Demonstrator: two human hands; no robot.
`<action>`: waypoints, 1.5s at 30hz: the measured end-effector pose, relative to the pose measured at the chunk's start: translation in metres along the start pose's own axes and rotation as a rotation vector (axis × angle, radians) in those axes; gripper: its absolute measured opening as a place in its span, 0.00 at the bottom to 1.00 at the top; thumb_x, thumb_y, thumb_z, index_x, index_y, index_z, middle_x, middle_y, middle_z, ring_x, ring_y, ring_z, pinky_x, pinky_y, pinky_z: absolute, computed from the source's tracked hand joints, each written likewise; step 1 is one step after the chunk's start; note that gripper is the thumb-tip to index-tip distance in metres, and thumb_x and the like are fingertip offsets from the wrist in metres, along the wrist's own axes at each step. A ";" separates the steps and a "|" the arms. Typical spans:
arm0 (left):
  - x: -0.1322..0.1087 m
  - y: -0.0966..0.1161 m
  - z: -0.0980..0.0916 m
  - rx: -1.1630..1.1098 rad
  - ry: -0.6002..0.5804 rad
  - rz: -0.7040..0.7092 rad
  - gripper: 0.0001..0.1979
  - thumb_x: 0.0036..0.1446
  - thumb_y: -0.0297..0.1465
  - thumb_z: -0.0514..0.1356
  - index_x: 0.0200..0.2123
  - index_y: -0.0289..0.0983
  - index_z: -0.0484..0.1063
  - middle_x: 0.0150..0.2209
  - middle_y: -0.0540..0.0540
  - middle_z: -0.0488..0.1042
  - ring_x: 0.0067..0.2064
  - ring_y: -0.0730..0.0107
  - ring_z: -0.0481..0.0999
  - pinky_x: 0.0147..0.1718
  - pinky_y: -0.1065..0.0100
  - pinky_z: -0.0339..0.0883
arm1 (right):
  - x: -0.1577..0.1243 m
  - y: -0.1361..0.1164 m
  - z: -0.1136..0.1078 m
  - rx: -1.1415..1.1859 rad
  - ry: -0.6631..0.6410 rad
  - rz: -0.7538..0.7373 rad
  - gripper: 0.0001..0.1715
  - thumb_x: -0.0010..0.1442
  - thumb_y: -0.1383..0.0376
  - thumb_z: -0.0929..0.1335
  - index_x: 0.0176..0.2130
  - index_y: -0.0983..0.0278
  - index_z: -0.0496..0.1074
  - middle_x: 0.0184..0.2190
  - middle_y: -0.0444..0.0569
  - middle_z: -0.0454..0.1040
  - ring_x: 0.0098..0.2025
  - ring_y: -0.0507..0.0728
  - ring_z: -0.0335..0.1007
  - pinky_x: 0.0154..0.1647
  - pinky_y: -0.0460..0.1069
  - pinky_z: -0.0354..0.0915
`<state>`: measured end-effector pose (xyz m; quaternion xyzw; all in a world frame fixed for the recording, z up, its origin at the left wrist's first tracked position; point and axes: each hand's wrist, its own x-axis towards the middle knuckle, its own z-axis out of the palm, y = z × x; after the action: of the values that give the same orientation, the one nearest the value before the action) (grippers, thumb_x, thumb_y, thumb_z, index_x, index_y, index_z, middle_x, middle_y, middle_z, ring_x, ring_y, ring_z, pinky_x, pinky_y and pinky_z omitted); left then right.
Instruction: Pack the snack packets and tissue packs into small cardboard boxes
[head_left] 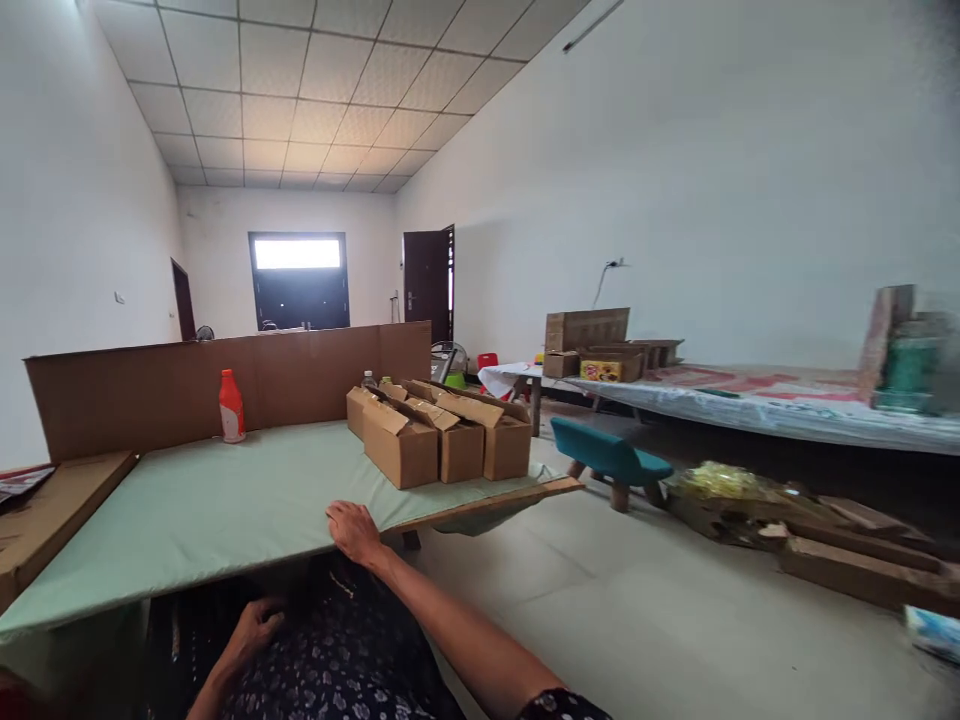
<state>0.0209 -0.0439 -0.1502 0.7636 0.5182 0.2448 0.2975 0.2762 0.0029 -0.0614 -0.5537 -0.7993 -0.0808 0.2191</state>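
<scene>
My right hand (354,530) rests on the near edge of a table covered in pale green cloth (247,510), its fingers loosely bent against the cloth and nothing visible in them. Low in front of my dark floral clothing, my left hand (255,630) hangs by my lap below the table edge. Its thumb stands apart from the partly shadowed fingers, and I see nothing held. Several open-topped cardboard boxes (401,450) stand in rows just beyond my right hand. Farther back on the cloth, an orange-red bottle (232,408) with a white lower part stands upright.
A tall cardboard panel (187,385) borders the table's far side. Along the left lies a long cardboard piece (75,510). To the right are a teal stool (607,450), flattened cardboard (855,570) on the floor, and a plastic-covered table (780,410) bearing more boxes.
</scene>
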 end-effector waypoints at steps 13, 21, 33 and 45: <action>-0.004 0.042 -0.015 0.074 -0.126 -0.001 0.19 0.66 0.41 0.63 0.55 0.36 0.72 0.56 0.42 0.74 0.53 0.54 0.76 0.51 0.50 0.74 | 0.005 -0.002 -0.002 0.120 -0.014 0.082 0.20 0.69 0.58 0.69 0.57 0.64 0.72 0.57 0.54 0.73 0.54 0.61 0.73 0.55 0.62 0.72; -0.024 0.140 -0.095 0.192 -0.285 0.146 0.17 0.66 0.42 0.62 0.50 0.36 0.74 0.49 0.44 0.77 0.49 0.58 0.78 0.51 0.52 0.73 | -0.015 0.017 -0.053 0.350 0.012 0.061 0.15 0.68 0.62 0.70 0.52 0.65 0.75 0.55 0.54 0.76 0.56 0.61 0.73 0.57 0.61 0.70; -0.097 0.210 -0.158 0.296 -0.126 0.196 0.19 0.57 0.46 0.57 0.26 0.39 0.77 0.25 0.50 0.76 0.29 0.68 0.72 0.29 0.70 0.63 | -0.056 -0.041 -0.143 0.509 -0.063 -0.279 0.11 0.56 0.69 0.75 0.24 0.63 0.73 0.26 0.43 0.77 0.33 0.53 0.72 0.42 0.49 0.63; -0.109 0.238 -0.163 0.308 0.226 0.295 0.24 0.55 0.51 0.55 0.17 0.40 0.65 0.17 0.53 0.66 0.22 0.73 0.63 0.24 0.70 0.59 | -0.087 -0.068 -0.187 0.662 -0.007 -0.457 0.27 0.63 0.63 0.72 0.21 0.62 0.56 0.24 0.40 0.65 0.27 0.49 0.60 0.31 0.46 0.56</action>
<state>0.0262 -0.1812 0.1255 0.8351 0.4624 0.2874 0.0789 0.2875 -0.1665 0.0745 -0.2613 -0.8854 0.1366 0.3592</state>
